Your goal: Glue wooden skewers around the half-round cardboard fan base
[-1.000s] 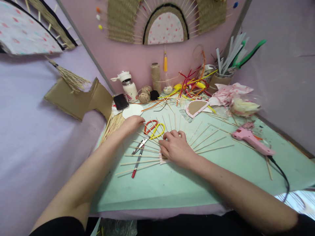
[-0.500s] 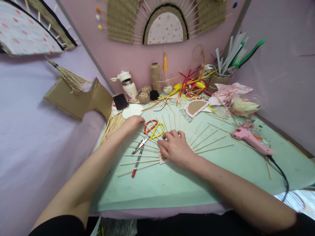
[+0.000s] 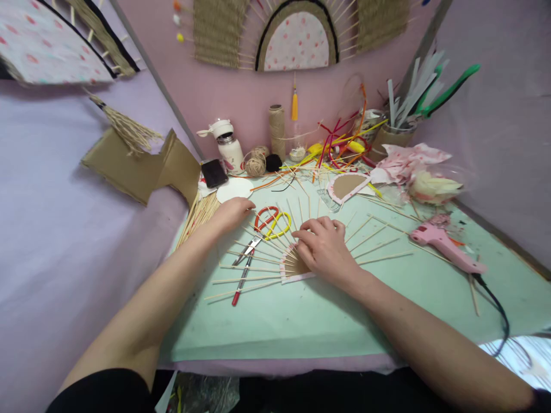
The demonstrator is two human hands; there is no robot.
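Observation:
Thin wooden sticks (image 3: 246, 280) fan out around a half-round cardboard piece (image 3: 297, 277) with a pink-and-white edge. Above the fan's left side, my left hand (image 3: 235, 213) pinches the outer end of one stick. My right hand (image 3: 323, 244) lies over the cardboard, its bent fingers and thumb closed at the inner part of a stick; the palm hides much of the piece. Scissors (image 3: 266, 229) with red and yellow handles lie under the left sticks. A pen (image 3: 243, 280) with a red end rests beside them.
A pink glue gun (image 3: 445, 245) with a black cord lies at right. At the back stand a white bottle (image 3: 231, 150), a twine spool (image 3: 276, 132) and yarn balls (image 3: 256, 163). Another half-round cardboard piece (image 3: 348, 184) lies behind the fan. Cardboard (image 3: 124, 166) leans at left.
My right hand has shifted slightly right and up, uncovering more of the half-round cardboard. My left hand stays at the stick's outer end. The whole view has moved slightly.

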